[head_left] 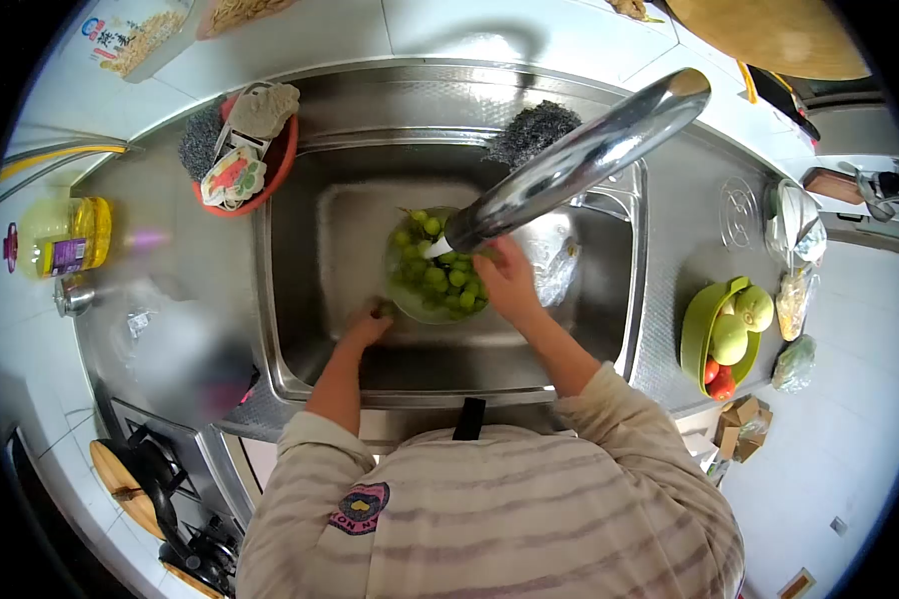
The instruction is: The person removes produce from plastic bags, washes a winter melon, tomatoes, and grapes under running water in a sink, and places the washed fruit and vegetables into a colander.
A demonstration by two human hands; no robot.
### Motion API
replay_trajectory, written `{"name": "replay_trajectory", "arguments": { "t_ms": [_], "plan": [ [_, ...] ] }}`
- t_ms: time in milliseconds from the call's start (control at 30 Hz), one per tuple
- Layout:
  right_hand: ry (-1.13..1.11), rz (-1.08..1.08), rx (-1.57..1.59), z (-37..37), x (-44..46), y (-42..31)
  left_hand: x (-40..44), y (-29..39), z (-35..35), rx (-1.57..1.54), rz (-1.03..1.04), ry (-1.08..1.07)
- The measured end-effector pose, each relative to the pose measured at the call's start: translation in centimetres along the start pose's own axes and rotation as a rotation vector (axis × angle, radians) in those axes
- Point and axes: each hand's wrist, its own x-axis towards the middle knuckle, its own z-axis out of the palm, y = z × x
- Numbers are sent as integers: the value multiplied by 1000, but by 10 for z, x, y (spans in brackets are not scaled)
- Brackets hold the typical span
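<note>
A clear bowl [425, 317] heaped with green grapes [435, 280] stands in the steel sink [340, 215]. Water runs from the chrome faucet [589, 150] onto the fruit. At the bowl's right side, my right hand [509, 282] has its fingers closed on the grapes, with the fingertips partly hidden. My left hand [366, 327] is low in the sink, just left of the bowl and apart from it. Its fingers are pinched together around something small and dark that I cannot make out.
Crumpled clear plastic [554, 258] lies in the sink's right part. A red basket [285, 160] with cloths sits at the back left, near an oil bottle [80, 238]. Steel wool [534, 132] rests behind the faucet. A green basket [694, 334] holds vegetables and tomatoes.
</note>
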Motion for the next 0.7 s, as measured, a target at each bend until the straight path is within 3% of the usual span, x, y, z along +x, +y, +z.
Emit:
{"name": "replay_trajectory", "arguments": {
  "t_ms": [33, 67, 100, 133, 167, 200, 233, 300, 333, 400, 500, 533, 567, 600, 633, 700],
  "plan": [
    [-51, 584, 673, 14, 10, -10, -11, 3, -16, 8, -9, 4],
    [-105, 1167, 1346, 24, 18, -16, -22, 7, -33, -304, 26, 0],
    [-104, 1166, 1357, 36, 20, -10, -29, 12, -48, -616, 65, -1],
    [-263, 1052, 1501, 51, 19, -2, -33, 19, -54, -608, 60, 1],
    [-420, 929, 1635, 65, 16, 6, -37, 31, -53, -932, 230, -69],
    [-464, 958, 1643, 73, 19, 5, -43, 46, -52, -1255, 406, -142],
    [-458, 960, 1646, 74, 18, 2, -50, 65, -53, -1251, 404, -146],
    [-426, 610, 1030, 66, 13, -12, -66, 110, -59, -1886, 484, -516],
    [-419, 616, 1025, 58, 13, -21, -71, 133, -62, -1885, 480, -528],
    [-538, -126, 58, 42, 8, -37, -77, 168, -63, -1959, 44, -158],
    [-370, -85, 220, 49, 3, 13, -48, 161, -43, -1913, 128, -188],
    [-240, 47, 233, 41, 9, 26, -37, 150, -39, -1909, 126, -190],
    [-166, 151, 168, 40, 9, 44, -27, 135, -38, -1860, 207, -428],
    [-356, 171, -42, 49, 1, 78, -23, 125, -38, -1793, 284, -661],
    [-553, 149, -252, 59, -6, 111, -28, 129, -41, -1782, 280, -659],
    [-719, -99, -788, 64, -25, 112, -45, 140, -48, -1679, 28, -675]
  ]
}}
